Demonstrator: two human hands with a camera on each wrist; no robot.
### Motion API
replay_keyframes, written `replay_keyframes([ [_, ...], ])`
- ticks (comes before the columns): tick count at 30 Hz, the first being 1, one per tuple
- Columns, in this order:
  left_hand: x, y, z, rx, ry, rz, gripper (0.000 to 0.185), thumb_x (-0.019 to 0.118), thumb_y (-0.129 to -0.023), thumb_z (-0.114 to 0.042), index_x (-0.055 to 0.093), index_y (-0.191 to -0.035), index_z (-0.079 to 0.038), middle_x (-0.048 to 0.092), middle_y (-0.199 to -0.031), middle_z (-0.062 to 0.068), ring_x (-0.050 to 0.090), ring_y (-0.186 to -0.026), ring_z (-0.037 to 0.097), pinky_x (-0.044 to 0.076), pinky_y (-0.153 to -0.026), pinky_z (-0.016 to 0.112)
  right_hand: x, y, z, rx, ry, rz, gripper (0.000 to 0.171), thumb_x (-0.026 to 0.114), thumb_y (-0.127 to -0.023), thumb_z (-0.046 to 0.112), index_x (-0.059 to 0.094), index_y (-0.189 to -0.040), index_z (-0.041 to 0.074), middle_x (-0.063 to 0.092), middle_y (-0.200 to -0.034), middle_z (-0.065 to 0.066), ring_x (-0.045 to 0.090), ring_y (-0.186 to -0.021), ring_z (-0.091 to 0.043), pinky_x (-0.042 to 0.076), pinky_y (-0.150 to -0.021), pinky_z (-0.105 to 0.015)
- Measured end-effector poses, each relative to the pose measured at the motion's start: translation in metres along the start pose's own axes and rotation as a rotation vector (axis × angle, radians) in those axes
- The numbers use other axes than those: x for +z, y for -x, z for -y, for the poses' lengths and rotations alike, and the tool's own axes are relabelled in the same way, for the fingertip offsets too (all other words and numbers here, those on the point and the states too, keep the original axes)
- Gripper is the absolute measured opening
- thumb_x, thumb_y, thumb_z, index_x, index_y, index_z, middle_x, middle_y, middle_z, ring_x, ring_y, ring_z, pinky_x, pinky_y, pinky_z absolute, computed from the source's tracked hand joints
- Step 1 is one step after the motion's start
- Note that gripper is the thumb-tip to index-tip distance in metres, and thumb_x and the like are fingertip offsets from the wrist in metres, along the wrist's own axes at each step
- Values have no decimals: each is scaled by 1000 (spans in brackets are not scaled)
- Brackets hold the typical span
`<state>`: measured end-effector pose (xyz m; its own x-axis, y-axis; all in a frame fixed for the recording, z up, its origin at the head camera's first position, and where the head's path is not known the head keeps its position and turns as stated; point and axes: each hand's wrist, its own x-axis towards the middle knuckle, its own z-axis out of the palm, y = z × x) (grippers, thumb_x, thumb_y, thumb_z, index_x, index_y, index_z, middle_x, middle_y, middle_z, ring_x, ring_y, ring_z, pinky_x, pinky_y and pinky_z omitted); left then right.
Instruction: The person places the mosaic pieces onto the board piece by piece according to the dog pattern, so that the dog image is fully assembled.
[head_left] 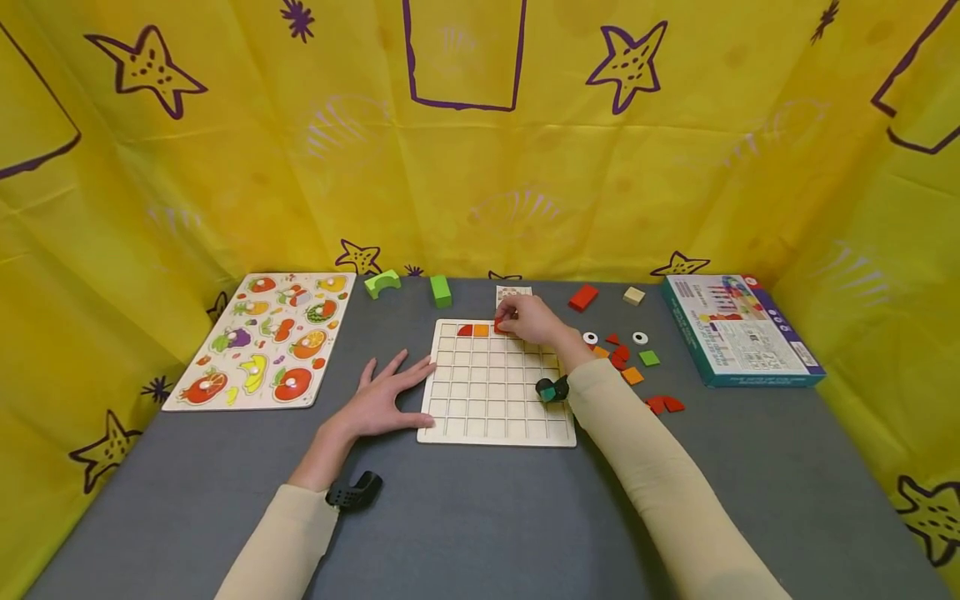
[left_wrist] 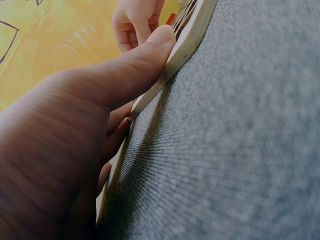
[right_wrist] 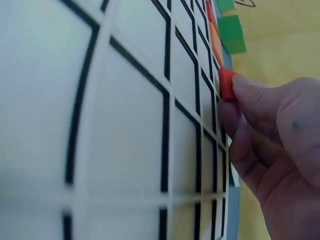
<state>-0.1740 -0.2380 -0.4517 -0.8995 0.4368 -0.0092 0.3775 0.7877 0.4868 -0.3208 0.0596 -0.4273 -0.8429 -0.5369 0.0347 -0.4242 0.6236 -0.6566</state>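
Note:
A pale wooden grid board (head_left: 498,400) lies on the grey table. In its top row sit a red piece (head_left: 466,331) and, right beside it, an orange square (head_left: 481,331). My right hand (head_left: 528,321) pinches another red piece (right_wrist: 227,84) between thumb and fingers at the top row, just right of the orange square. Its exact shape is partly covered by the fingers. My left hand (head_left: 386,400) has its fingers spread along the board's left edge. In the left wrist view, the thumb (left_wrist: 145,60) rests on the board's rim.
Right of the board lie loose red pieces (head_left: 619,357), orange squares (head_left: 632,376), a green square (head_left: 648,358) and white rings (head_left: 640,338). Behind it are a small printed card (head_left: 513,292) and blocks (head_left: 441,292). A fruit puzzle (head_left: 266,342) lies left, a box (head_left: 738,329) right.

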Motion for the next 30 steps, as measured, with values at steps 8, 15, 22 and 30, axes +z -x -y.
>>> replay_keyframes([
  [8, 0, -1, 1, -11, -8, -1, 95, 75, -79, -65, 42, -157, -20, 35, -161, 2, 11, -152, 38, -9, -111, 68, 7, -5, 5, 36, 55, 21, 7, 69, -98, 12, 70, -100, 5, 66, -91, -6, 59, -84, -22, 49, -80, -34],
  [15, 1, -1, 2, -14, -5, 5, 95, 75, -80, -65, 42, -157, -20, 34, -162, 1, 10, -152, 38, -9, -111, 68, 12, -5, 7, 6, 109, 6, 10, 67, -98, 9, 75, -99, 4, 69, -91, -6, 61, -85, -23, 51, -82, -35],
  [22, 2, -1, 1, -17, 3, 9, 96, 75, -79, -65, 41, -157, -20, 34, -162, 1, 10, -152, 37, -9, -111, 67, 9, 0, 7, 17, 82, -7, 12, 68, -98, 11, 73, -104, 3, 68, -94, -7, 61, -86, -23, 50, -82, -35],
  [30, 1, -1, 1, -10, -2, 2, 96, 75, -80, -65, 40, -157, -20, 33, -162, 1, 10, -152, 37, -10, -112, 66, -11, 11, -1, 51, -1, -23, 19, 67, -99, 15, 69, -114, 3, 64, -97, -8, 57, -86, -24, 48, -77, -35],
])
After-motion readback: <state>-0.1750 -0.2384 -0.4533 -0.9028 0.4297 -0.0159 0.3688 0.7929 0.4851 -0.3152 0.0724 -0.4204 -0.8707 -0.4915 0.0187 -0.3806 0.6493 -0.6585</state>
